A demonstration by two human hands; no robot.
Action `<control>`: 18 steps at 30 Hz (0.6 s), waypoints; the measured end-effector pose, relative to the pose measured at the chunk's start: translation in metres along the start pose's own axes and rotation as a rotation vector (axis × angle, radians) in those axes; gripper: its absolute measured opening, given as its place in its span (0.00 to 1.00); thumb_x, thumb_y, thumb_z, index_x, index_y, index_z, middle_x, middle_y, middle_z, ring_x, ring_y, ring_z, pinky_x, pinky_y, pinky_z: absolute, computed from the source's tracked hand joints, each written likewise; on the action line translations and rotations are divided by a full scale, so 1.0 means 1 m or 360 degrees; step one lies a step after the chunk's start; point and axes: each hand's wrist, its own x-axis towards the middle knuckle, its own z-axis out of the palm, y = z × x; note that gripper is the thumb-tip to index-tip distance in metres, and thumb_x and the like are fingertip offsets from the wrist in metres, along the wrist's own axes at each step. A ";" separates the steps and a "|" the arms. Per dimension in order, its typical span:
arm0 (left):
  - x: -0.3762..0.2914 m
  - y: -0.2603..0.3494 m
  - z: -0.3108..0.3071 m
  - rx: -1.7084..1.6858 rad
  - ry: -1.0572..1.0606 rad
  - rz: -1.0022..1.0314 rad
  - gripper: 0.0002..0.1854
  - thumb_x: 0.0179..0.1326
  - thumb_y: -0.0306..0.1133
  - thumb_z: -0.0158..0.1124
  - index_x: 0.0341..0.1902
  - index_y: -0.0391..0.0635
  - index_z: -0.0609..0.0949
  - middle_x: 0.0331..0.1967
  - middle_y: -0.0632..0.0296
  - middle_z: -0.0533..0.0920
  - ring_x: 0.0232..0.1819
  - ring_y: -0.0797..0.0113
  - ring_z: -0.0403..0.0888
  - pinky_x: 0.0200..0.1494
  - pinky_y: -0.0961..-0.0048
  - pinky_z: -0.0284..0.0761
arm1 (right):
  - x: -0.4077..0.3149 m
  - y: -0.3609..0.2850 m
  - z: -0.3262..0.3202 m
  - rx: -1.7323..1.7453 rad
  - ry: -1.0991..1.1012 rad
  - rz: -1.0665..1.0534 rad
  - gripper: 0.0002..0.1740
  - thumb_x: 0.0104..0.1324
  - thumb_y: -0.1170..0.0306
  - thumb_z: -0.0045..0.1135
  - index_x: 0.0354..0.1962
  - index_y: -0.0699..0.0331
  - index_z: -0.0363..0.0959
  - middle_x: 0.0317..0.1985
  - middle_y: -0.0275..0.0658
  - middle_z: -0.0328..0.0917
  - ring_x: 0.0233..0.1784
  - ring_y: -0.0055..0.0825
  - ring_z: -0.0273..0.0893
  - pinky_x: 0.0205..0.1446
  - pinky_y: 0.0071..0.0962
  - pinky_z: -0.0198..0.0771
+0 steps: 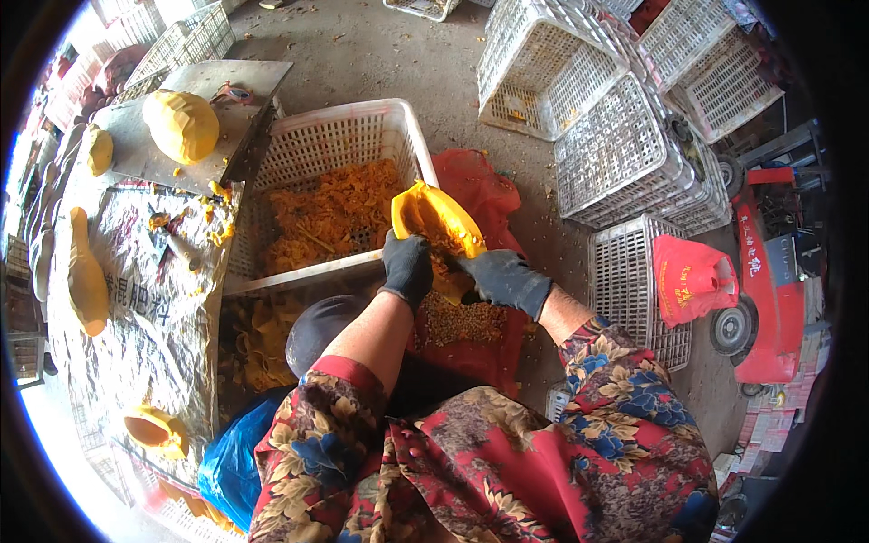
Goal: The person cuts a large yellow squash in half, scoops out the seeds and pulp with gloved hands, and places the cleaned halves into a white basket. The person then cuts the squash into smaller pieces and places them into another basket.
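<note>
A hollowed yellow squash half [441, 214] is held up before me, with orange pulp inside. My left hand [409, 268], in a dark knitted glove, grips its near left side. My right hand [509, 279], gloved too, closes on its lower right end; whether those fingers also hold a tool is hidden. Between the hands hangs another orange-yellow piece [449, 286], partly covered. Below them, pale seeds [465, 319] lie heaped on red mesh sacking [475, 186]. Left of the squash, a white plastic crate [333, 268] contains shredded orange pulp [333, 210].
At left, a covered table [136, 366] carries a peeled squash [181, 127], a long piece [87, 271], a cut half [156, 431] and a handled tool [182, 251]. White crates [611, 149] stack at right, near a red bag [692, 279] and red vehicle [767, 292].
</note>
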 end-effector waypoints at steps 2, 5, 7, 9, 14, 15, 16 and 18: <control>-0.001 -0.001 -0.002 -0.0173 -0.0022 -0.0043 0.16 0.51 0.23 0.53 0.45 0.35 0.77 0.37 0.54 0.81 0.38 0.62 0.80 0.43 0.71 0.74 | 0.000 -0.004 0.003 -0.0097 -0.0011 -0.0010 0.16 0.56 0.67 0.59 0.43 0.60 0.73 0.27 0.43 0.80 0.33 0.40 0.82 0.31 0.36 0.73; 0.000 -0.002 -0.004 -0.0358 -0.0084 -0.0106 0.16 0.51 0.23 0.53 0.45 0.35 0.77 0.36 0.54 0.81 0.37 0.61 0.80 0.43 0.70 0.75 | -0.004 -0.001 0.003 -0.0046 -0.0038 -0.0024 0.15 0.61 0.68 0.55 0.46 0.57 0.72 0.23 0.39 0.77 0.25 0.34 0.78 0.26 0.33 0.71; 0.001 -0.003 -0.005 -0.0424 -0.0166 -0.0149 0.16 0.51 0.23 0.53 0.45 0.35 0.77 0.37 0.53 0.81 0.38 0.60 0.80 0.44 0.68 0.75 | -0.008 0.004 0.003 0.0401 -0.0085 0.0110 0.15 0.63 0.70 0.53 0.49 0.56 0.71 0.20 0.37 0.75 0.21 0.31 0.76 0.24 0.31 0.70; 0.002 -0.002 -0.006 -0.0464 -0.0295 -0.0165 0.17 0.52 0.23 0.52 0.47 0.36 0.76 0.38 0.53 0.80 0.39 0.60 0.80 0.45 0.67 0.75 | -0.013 0.010 0.002 0.1111 -0.0125 0.0359 0.15 0.63 0.73 0.53 0.49 0.57 0.71 0.19 0.36 0.74 0.18 0.29 0.73 0.23 0.29 0.69; 0.006 -0.003 0.001 -0.0578 -0.0257 -0.0120 0.20 0.54 0.24 0.53 0.52 0.39 0.73 0.42 0.54 0.78 0.42 0.61 0.78 0.45 0.67 0.75 | 0.000 0.016 -0.003 0.1101 0.0808 -0.0169 0.19 0.61 0.81 0.52 0.50 0.60 0.71 0.34 0.44 0.77 0.30 0.34 0.77 0.37 0.29 0.74; 0.007 -0.003 0.002 -0.0603 -0.0299 -0.0085 0.20 0.54 0.25 0.54 0.53 0.40 0.73 0.42 0.55 0.78 0.42 0.62 0.78 0.45 0.67 0.75 | 0.006 0.016 -0.004 0.0895 0.1117 -0.0354 0.20 0.60 0.82 0.51 0.51 0.62 0.71 0.38 0.46 0.78 0.34 0.35 0.78 0.40 0.30 0.74; 0.008 -0.004 0.003 -0.0569 -0.0337 -0.0070 0.17 0.58 0.29 0.55 0.53 0.41 0.73 0.41 0.58 0.78 0.40 0.64 0.77 0.44 0.69 0.75 | 0.022 0.013 -0.005 0.0938 0.1156 -0.0388 0.20 0.59 0.83 0.51 0.51 0.66 0.70 0.47 0.49 0.76 0.47 0.39 0.77 0.51 0.31 0.72; 0.011 -0.005 0.003 -0.0603 -0.0309 -0.0113 0.17 0.61 0.32 0.55 0.53 0.42 0.74 0.40 0.60 0.78 0.39 0.66 0.76 0.42 0.69 0.74 | 0.046 0.008 -0.004 0.0930 0.1287 -0.0376 0.21 0.59 0.83 0.51 0.52 0.68 0.69 0.48 0.50 0.76 0.52 0.41 0.76 0.54 0.32 0.71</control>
